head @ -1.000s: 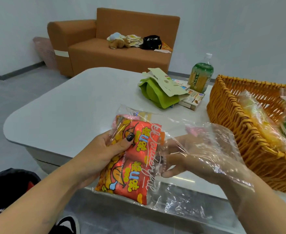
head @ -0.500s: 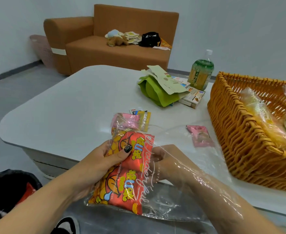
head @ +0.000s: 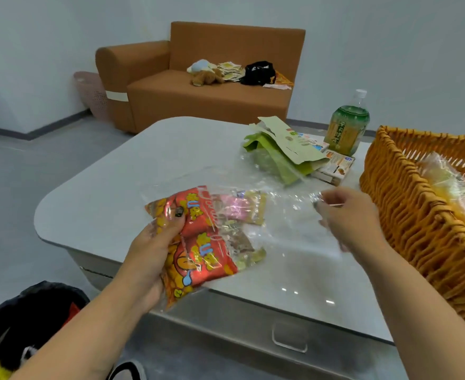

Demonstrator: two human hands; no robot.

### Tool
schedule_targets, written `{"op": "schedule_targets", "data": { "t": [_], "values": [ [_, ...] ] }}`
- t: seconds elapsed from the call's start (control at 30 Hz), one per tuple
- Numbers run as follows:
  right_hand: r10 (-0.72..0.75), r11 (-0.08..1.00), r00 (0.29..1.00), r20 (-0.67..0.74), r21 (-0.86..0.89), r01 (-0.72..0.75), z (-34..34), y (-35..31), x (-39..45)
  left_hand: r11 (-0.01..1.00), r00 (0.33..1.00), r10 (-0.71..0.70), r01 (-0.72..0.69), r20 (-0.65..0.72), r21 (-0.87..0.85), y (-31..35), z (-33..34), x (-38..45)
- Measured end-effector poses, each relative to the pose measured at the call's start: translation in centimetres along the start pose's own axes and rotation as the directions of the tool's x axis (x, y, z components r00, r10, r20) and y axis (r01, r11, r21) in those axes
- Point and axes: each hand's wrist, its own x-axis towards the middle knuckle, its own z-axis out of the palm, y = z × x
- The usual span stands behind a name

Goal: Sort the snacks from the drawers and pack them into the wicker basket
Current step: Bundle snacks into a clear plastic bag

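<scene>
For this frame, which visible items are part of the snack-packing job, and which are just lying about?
Job items:
left hand gripping the red snack packets inside the clear plastic bag
right hand pinching the bag's edge
wicker basket, already holding wrapped snacks

Lying about:
green tea bottle
green paper bag
small boxes
sofa with plush toy

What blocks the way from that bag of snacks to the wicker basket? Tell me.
Nothing visible does. The clear bag with the red snack packs is held up over the table by the left hand and right hand. The wicker basket stands just right of the right hand, open-topped, with only bare tabletop between.
</scene>
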Motion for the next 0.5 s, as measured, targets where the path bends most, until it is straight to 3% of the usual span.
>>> {"op": "schedule_targets", "data": {
  "t": [0.1,0.27,0.37,0.5],
  "values": [
    [0.082,0.957,0.994,-0.074,-0.272,-0.100,0.2,2.8,1.2,0.998,0.996,0.002,-0.008,-0.086,-0.069,0.6,-0.7,0.7],
    [0.219,0.805,0.972,0.084,-0.579,-0.131,0.4,7.2,0.4,0.992,0.990,0.011,-0.028,-0.137,-0.122,1.2,-1.4,1.0],
    [0.231,0.764,0.959,0.164,-0.641,-0.074,0.2,8.5,-0.6,0.994,0.990,0.024,-0.039,-0.141,-0.107,1.2,-1.5,0.8],
    [0.088,0.819,0.968,0.236,-0.571,0.065,-0.6,7.3,-2.0,0.995,0.991,0.042,-0.053,-0.128,-0.084,0.9,-1.1,0.5]
  ]
}}
